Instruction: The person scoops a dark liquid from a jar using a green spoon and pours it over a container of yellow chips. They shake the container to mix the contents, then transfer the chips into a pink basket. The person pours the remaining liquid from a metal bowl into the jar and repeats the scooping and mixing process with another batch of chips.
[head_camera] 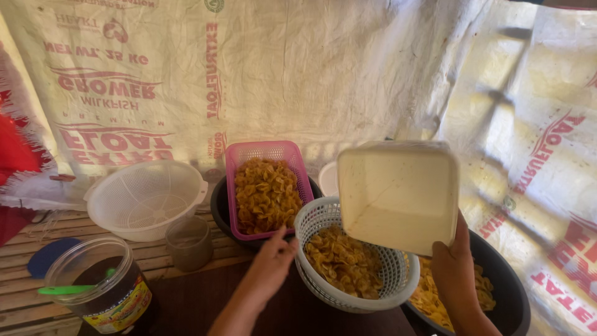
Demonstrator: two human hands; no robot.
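Left hand [268, 258]: reaches in from below, fingers loosely bent and holding nothing, tips touching the rim of the white round basket [385, 283].
Right hand [453, 264]: fingers closed on the lower edge of a cream square tub [398, 194], which is lifted and tilted over the basket (its underside faces the camera).
White round basket: full of yellow fried chips [342, 261], resting partly on the rim of a black basin [504, 280] that also holds chips.
Jar [99, 283]: clear plastic, dark contents, green spoon handle [62, 289] across its mouth, at near left on the slatted tabletop [25, 302].
Cup [188, 241]: small, cloudy, just behind the jar.
Pink basket [266, 186]: rectangular, heaped with chips, sitting in a second black basin [219, 208].
White colander [144, 198]: empty, left of the pink basket.
Backdrop: printed white sacks [298, 68] hang behind everything.
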